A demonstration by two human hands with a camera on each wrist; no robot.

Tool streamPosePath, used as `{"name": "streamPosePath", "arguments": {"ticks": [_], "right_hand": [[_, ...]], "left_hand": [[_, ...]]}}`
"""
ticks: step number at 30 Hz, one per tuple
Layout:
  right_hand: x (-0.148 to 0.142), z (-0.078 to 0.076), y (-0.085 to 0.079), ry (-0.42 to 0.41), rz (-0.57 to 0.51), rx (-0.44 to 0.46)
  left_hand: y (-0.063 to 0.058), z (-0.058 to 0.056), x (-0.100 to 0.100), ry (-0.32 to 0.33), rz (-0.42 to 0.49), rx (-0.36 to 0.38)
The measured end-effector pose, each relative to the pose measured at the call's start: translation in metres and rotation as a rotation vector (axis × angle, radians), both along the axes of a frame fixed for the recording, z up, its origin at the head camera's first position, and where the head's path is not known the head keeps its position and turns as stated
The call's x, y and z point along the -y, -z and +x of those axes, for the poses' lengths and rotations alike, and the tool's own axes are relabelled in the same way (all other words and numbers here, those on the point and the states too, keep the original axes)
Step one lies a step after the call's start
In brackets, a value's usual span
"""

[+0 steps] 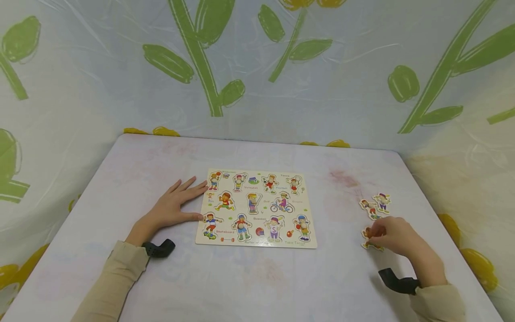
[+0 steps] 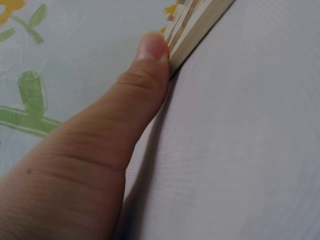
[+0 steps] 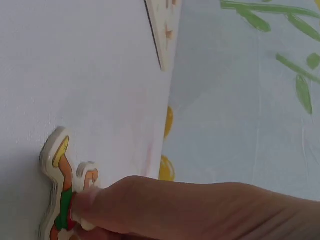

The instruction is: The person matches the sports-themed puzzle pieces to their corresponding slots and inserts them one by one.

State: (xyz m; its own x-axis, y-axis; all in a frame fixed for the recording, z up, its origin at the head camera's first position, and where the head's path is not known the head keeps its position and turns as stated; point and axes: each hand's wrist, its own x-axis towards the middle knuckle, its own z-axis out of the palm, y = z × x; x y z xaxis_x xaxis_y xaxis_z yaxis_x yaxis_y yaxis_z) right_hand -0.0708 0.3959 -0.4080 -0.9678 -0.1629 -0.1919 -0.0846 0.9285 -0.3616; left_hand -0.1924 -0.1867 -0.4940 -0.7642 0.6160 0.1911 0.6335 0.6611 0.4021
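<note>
A wooden puzzle board (image 1: 257,243) printed with several sports figures lies flat on the table. My left hand (image 1: 170,208) is spread beside it, with thumb and fingertips right at its left edge. In the left wrist view the thumb (image 2: 145,75) presses against the board's wooden side (image 2: 197,37). My right hand (image 1: 392,235) pinches a puzzle piece of a running figure in green shorts (image 3: 62,207), low over the table on the right. Its thumb covers part of the piece. Just beyond lie two more figure pieces, one with a purple cap (image 1: 382,202) and one in red (image 1: 369,208).
A pale cloth covers the table (image 1: 257,286). Behind it and at the sides hangs a sheet (image 1: 342,98) with green leaves and yellow flowers. Each wrist wears a black camera mount, the left one (image 1: 160,248) and the right one (image 1: 398,281).
</note>
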Motion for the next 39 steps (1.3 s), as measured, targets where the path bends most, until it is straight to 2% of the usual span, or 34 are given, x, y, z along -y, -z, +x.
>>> {"name": "streamPosePath", "arguments": {"ticks": [10, 27, 39], "right_hand": [[0.0035, -0.0044, 0.0007, 0.030, 0.013, 0.017], [-0.0018, -0.0038, 0.0020, 0.012, -0.043, 0.035], [0.0018, -0.0077, -0.0006, 0.026, -0.039, 0.064]], "left_hand": [[-0.0012, 0.0008, 0.0001, -0.002, -0.002, 0.004], [-0.0007, 0.0003, 0.0001, -0.001, -0.003, 0.005], [0.0015, 0.0001, -0.0008, -0.001, 0.006, -0.009]]}}
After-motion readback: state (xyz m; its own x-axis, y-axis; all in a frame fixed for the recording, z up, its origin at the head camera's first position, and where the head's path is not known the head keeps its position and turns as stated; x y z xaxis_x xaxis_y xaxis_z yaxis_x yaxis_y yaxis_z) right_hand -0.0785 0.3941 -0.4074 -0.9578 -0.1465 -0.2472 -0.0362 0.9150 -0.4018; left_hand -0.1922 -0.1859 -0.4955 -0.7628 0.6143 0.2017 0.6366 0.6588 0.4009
